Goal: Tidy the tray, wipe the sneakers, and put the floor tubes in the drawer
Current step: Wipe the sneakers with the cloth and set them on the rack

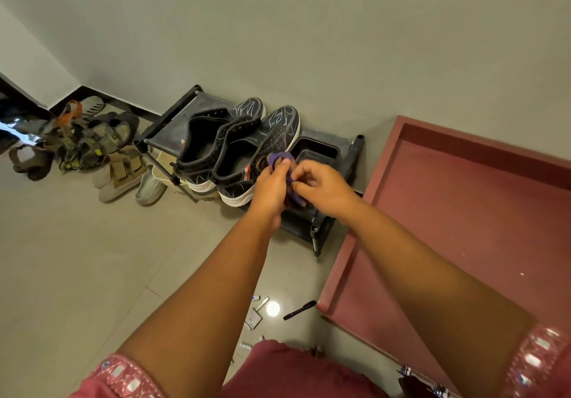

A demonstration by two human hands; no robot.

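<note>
Purple cloth [279,163], soft & bunched, pinched between left hand [269,189] and right hand [321,186], both grips clamped on it, just above right-side sneaker [253,153] on black rack [173,126]. Likely risk: loose fold slipping out mid-refold, dropping into black tray [315,150] right behind. Sneakers: dark textile w/ white line print, white rubber soles, high collars; smooth soles probably wipe easy, textile may hold dust. Small tubes [254,317] & black pen [299,309] scattered on glossy floor tile near feet; could get stepped on.
</note>
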